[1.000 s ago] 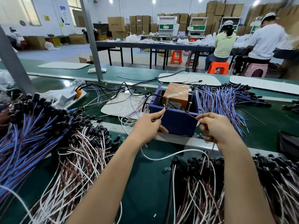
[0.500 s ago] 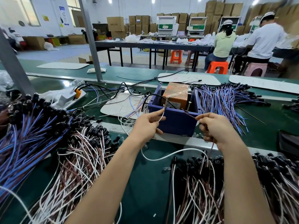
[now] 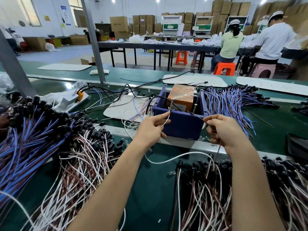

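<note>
Head view: nearest me, on my side of the blue bin point(image 3: 181, 127), lie two heaps of brown-and-white leads with black caps, the left heap point(image 3: 80, 164) and the right heap point(image 3: 208, 197). I judge they are kept this close so each piece can be drawn without leaning.

From the right heap a white wire point(image 3: 173, 158) loops up to my left hand point(image 3: 150, 129). That hand pinches its end between thumb and forefinger, just in front of the bin's left near corner. A brown wire point(image 3: 218, 147) runs up to my right hand point(image 3: 223, 130), which pinches its tip at the bin's right near corner. Both ends are gripped short, I think so the tips can be steered.

Inside the bin, the left post point(image 3: 170, 106) and the right post point(image 3: 194, 109) stand upright before an orange box point(image 3: 180, 97). The white tip reaches the left post's foot; I cannot tell whether it touches. I take the posts for test contacts, one for each hand.

Behind the bin to the right fans a bundle of blue wires point(image 3: 233, 104). Far behind it, two people point(image 3: 230, 45) sit at a long table point(image 3: 158, 46).
</note>
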A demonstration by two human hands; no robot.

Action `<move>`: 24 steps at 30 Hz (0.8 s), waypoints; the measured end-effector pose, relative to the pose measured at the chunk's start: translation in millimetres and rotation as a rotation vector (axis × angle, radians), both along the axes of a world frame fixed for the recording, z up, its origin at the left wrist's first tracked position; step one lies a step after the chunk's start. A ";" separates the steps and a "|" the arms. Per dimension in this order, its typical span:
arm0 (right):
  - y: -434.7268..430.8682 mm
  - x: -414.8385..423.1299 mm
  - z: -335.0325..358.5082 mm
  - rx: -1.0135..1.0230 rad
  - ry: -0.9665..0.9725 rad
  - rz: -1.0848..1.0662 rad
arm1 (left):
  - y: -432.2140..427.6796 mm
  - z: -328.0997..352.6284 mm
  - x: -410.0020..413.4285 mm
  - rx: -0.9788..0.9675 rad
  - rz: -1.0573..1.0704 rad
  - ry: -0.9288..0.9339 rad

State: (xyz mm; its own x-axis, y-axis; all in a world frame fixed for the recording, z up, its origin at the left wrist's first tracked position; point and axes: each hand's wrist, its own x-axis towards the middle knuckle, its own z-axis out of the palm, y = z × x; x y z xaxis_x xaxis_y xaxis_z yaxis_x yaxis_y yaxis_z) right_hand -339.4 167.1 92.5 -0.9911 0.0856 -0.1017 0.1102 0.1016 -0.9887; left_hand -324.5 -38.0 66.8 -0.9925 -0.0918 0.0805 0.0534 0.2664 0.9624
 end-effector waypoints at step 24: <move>-10.8 -1.8 -8.8 0.052 0.009 -0.013 | -0.3 -1.6 -2.1 0.005 -0.013 -0.009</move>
